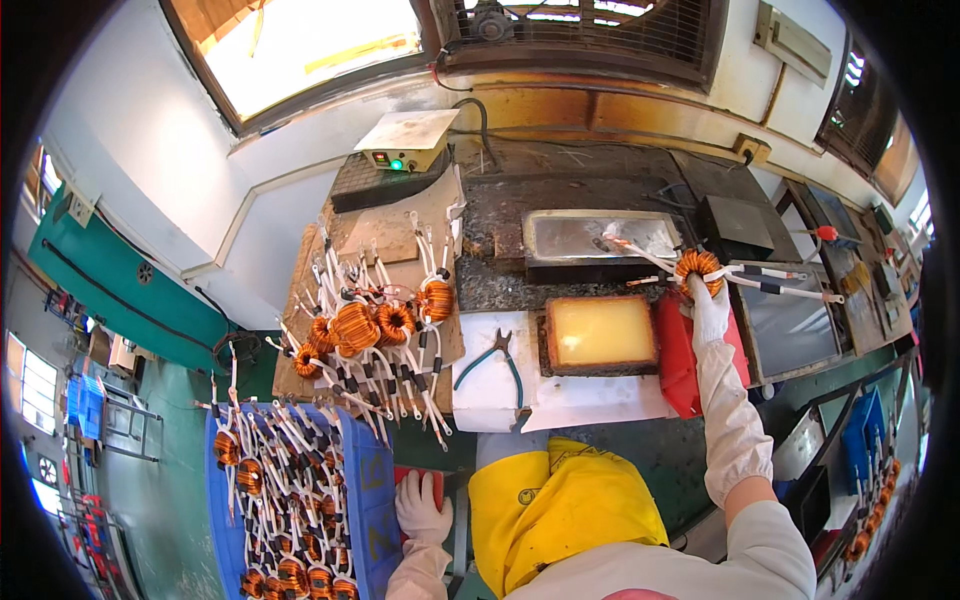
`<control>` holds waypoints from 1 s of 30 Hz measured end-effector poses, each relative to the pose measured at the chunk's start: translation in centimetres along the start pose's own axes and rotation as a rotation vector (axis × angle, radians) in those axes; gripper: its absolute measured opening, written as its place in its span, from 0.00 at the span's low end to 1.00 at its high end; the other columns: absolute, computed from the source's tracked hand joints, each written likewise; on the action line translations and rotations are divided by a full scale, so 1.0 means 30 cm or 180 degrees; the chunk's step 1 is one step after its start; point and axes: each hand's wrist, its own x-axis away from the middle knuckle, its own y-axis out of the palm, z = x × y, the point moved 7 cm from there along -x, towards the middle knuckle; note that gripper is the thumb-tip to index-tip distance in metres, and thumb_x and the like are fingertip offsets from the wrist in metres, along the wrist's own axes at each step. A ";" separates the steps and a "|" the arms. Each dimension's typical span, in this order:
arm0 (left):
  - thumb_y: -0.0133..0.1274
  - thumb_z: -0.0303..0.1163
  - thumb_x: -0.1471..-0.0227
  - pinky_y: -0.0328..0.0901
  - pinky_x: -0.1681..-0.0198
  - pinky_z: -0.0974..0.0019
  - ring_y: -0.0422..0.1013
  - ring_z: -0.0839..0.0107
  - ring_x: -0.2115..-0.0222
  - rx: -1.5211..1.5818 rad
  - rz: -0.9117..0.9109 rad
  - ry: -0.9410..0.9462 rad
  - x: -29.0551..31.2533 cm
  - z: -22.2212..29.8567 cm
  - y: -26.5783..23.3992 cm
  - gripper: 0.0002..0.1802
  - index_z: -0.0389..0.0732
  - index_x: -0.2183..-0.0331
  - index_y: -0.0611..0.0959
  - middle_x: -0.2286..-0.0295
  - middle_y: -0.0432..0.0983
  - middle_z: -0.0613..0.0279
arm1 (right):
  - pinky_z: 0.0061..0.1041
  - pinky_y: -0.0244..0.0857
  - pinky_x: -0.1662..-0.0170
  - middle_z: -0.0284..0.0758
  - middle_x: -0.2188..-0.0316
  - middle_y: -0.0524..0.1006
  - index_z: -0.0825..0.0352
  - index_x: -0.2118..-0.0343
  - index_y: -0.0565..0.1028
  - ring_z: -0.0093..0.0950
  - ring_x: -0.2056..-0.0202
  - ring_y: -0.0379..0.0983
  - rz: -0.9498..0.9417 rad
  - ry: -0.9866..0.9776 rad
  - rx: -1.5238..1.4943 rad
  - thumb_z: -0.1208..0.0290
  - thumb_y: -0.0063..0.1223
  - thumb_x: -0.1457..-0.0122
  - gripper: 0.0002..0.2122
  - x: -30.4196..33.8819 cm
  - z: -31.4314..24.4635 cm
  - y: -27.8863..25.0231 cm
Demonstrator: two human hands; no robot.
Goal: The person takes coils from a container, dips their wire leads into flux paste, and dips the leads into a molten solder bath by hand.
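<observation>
My right hand (pixel 710 312), in a white glove, is closed on a copper-wound toroidal coil (pixel 697 270) with white leads and black sleeves. The coil hangs just right of a rectangular metal pot (pixel 600 236) with a silvery surface, and the ends of its left leads reach over that surface. Its other leads stick out to the right. My left hand (pixel 422 508), also gloved, lies with fingers stretched on a red surface (pixel 437 488) beside the blue crate (pixel 370 500). Under my right wrist stands a red box-like thing (pixel 680 365).
A square tray of yellowish material (pixel 602 332) sits in front of the pot. Green-handled pliers (pixel 495 365) lie on white paper. Several coils (pixel 355 328) are piled at the bench's left; more fill the crate. A device with a green light (pixel 405 145) stands behind.
</observation>
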 end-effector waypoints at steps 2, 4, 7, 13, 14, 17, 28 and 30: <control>0.61 0.39 0.67 0.53 0.43 0.48 0.58 0.49 0.48 0.0058 -0.0010 -0.0019 0.000 -0.001 0.001 0.36 0.44 0.52 0.72 0.49 0.63 0.50 | 0.17 0.66 0.75 0.28 0.63 0.74 0.59 0.52 0.68 0.17 0.71 0.72 -0.0049 -0.0037 0.0019 0.65 0.55 0.45 0.18 -0.006 0.003 -0.004; 0.61 0.39 0.67 0.53 0.43 0.48 0.58 0.49 0.48 0.0051 -0.0014 -0.0034 0.001 -0.004 0.001 0.36 0.44 0.51 0.72 0.49 0.63 0.50 | 0.17 0.66 0.75 0.28 0.63 0.74 0.59 0.52 0.68 0.17 0.71 0.71 -0.0035 -0.0056 0.0017 0.65 0.55 0.45 0.18 0.000 -0.005 0.000; 0.61 0.39 0.67 0.53 0.43 0.48 0.58 0.49 0.48 0.0052 -0.0014 -0.0044 -0.003 -0.002 -0.004 0.36 0.44 0.51 0.71 0.49 0.63 0.50 | 0.17 0.66 0.75 0.28 0.64 0.74 0.59 0.51 0.68 0.17 0.72 0.71 -0.0049 -0.0042 -0.0017 0.65 0.56 0.46 0.19 -0.004 0.004 -0.002; 0.60 0.38 0.67 0.54 0.43 0.48 0.58 0.48 0.47 0.0093 0.0011 -0.0057 -0.001 -0.005 -0.003 0.36 0.45 0.51 0.71 0.49 0.63 0.50 | 0.18 0.67 0.74 0.29 0.64 0.74 0.60 0.51 0.68 0.18 0.71 0.70 -0.0102 0.0004 0.0017 0.64 0.58 0.48 0.21 -0.022 0.032 -0.010; 0.60 0.38 0.66 0.54 0.43 0.48 0.58 0.48 0.47 0.0099 0.0016 -0.0057 0.001 -0.005 -0.002 0.36 0.45 0.51 0.71 0.49 0.63 0.50 | 0.18 0.67 0.74 0.29 0.63 0.74 0.60 0.51 0.68 0.18 0.71 0.70 -0.0078 -0.0019 0.0063 0.64 0.58 0.48 0.21 -0.020 0.026 -0.011; 0.60 0.38 0.66 0.53 0.43 0.48 0.58 0.49 0.47 0.0102 0.0041 -0.0032 -0.002 -0.006 -0.003 0.35 0.45 0.51 0.72 0.50 0.64 0.50 | 0.18 0.67 0.73 0.28 0.63 0.74 0.60 0.51 0.68 0.18 0.70 0.70 -0.0071 -0.0039 0.0117 0.63 0.58 0.48 0.21 -0.018 0.022 -0.010; 0.59 0.39 0.66 0.53 0.42 0.48 0.59 0.51 0.47 0.0072 0.0071 0.0028 -0.012 0.008 -0.018 0.34 0.44 0.52 0.72 0.50 0.64 0.50 | 0.19 0.68 0.70 0.29 0.60 0.74 0.60 0.49 0.67 0.19 0.64 0.72 -0.0123 -0.0018 0.0293 0.63 0.59 0.49 0.24 -0.029 0.031 -0.008; 0.59 0.39 0.66 0.53 0.42 0.48 0.59 0.51 0.47 0.0062 0.0084 0.0017 -0.012 0.004 -0.020 0.34 0.44 0.52 0.72 0.50 0.64 0.50 | 0.20 0.69 0.69 0.29 0.59 0.74 0.60 0.49 0.67 0.20 0.63 0.72 -0.0177 -0.0015 0.0316 0.62 0.59 0.50 0.24 -0.017 0.016 0.005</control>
